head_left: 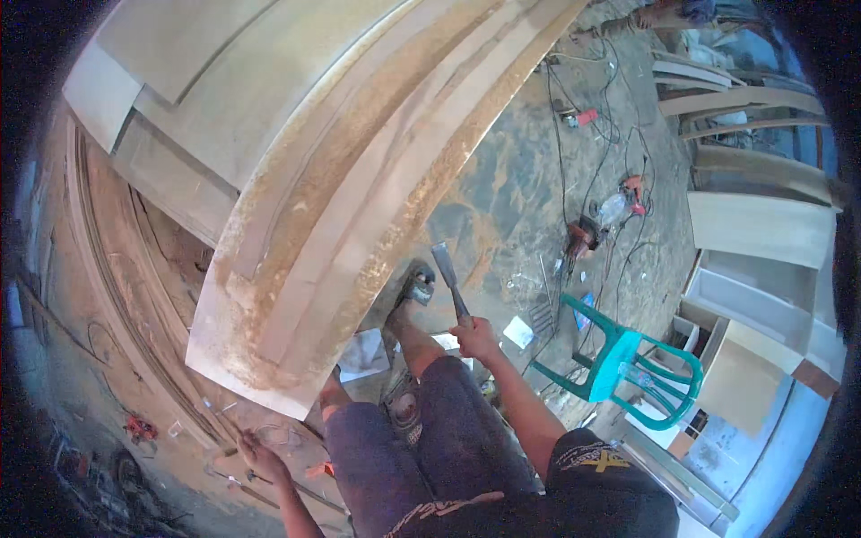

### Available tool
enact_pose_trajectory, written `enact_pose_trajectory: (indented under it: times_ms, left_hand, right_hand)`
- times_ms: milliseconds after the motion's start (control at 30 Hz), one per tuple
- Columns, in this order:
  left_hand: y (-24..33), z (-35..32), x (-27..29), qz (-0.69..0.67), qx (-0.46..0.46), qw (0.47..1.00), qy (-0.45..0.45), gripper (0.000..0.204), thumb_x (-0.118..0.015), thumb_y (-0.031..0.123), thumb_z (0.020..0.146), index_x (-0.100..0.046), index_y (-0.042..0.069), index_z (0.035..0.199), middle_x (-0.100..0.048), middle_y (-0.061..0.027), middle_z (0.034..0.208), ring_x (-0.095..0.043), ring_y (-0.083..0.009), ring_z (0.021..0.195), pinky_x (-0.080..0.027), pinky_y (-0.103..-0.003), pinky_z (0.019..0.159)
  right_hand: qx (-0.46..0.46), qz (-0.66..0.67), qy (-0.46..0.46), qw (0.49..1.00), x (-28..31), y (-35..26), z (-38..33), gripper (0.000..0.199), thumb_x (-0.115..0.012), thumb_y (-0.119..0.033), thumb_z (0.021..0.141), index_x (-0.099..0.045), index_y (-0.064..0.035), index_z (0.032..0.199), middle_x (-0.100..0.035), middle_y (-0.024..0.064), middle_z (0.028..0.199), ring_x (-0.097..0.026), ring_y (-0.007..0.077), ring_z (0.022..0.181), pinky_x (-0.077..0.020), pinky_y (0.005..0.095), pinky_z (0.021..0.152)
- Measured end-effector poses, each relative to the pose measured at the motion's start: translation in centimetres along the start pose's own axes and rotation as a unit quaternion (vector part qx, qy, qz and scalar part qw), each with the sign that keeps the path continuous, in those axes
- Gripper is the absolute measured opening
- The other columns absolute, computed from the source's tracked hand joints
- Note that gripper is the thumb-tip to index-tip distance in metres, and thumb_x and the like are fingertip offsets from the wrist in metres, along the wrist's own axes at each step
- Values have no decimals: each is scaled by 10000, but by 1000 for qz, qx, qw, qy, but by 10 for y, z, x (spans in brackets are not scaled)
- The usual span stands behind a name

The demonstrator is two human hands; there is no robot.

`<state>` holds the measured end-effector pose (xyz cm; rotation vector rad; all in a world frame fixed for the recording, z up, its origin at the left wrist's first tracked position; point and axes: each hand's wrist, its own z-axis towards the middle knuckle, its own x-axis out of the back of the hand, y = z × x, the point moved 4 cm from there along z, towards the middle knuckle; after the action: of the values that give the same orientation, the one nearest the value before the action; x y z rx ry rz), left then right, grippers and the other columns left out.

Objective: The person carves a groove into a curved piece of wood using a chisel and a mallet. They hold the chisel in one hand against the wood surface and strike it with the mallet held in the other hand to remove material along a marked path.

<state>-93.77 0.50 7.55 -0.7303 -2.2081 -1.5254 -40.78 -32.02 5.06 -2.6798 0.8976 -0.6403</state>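
Note:
My right hand (477, 341) is closed round the handle of a flat-bladed scraper (446, 267), its pale blade pointing up and away from me. Low on the left, my left hand (262, 457) hangs with its fingers loosely apart and nothing visible in them. A large wooden panel (359, 206) spreads across the upper left, in front of my legs. Brown dust or filler coats its broad edge strip, and its near corner is white. The scraper's blade is to the right of this panel, apart from it.
A green plastic chair (619, 363) lies tipped over on my right. Beyond it, power tools (583, 235) and cables lie on the dusty floor. Pale cabinet parts (762, 229) are stacked along the right. Long curved boards (99, 251) lie at left, with a dark machine (108, 484) nearby.

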Motion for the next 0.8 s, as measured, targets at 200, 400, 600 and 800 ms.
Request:
enact_pose_trajectory:
  times_ms: [200, 400, 600, 800]
  left_hand:
    - [25, -49, -39, 558, -170, 801, 134, 530, -540, 267, 1007, -428, -52, 1415, -476, -244, 1437, -444, -364, 1340, -335, -452, 1127]
    - [270, 4, -445, 199, -428, 862, -185, 586, -771, 150, 819, -568, 45, 1358, -580, -164, 1373, -526, -365, 1276, -382, -452, 1118]
    - [302, 53, -565, 202, -530, 819, -87, 399, -711, 246, 895, -662, 125, 1272, -635, -91, 1332, -515, -327, 1320, -374, -460, 1121]
    - [287, 54, -575, 214, -533, 816, -65, 274, -690, 236, 913, -688, 105, 1153, -641, -97, 1323, -531, -335, 1303, -370, -483, 1119]
  right_hand:
    - [82, -13, 4, 997, 54, -46, 41, 284, -691, -302, 899, -548, -56, 895, -540, 24, 626, -585, 135, 546, -461, 318, 431]
    - [104, -30, 15, 994, 84, -122, 100, 489, -670, -468, 920, -599, 7, 1008, -598, 96, 652, -625, 204, 539, -490, 361, 500]
    - [258, -65, 47, 963, 97, -180, 133, 480, -632, -470, 938, -642, 0, 1032, -613, 125, 623, -649, 277, 586, -496, 430, 609]
    - [216, -103, 33, 971, 118, -187, 155, 438, -595, -463, 955, -685, -39, 1016, -624, 124, 620, -658, 298, 588, -492, 412, 592]
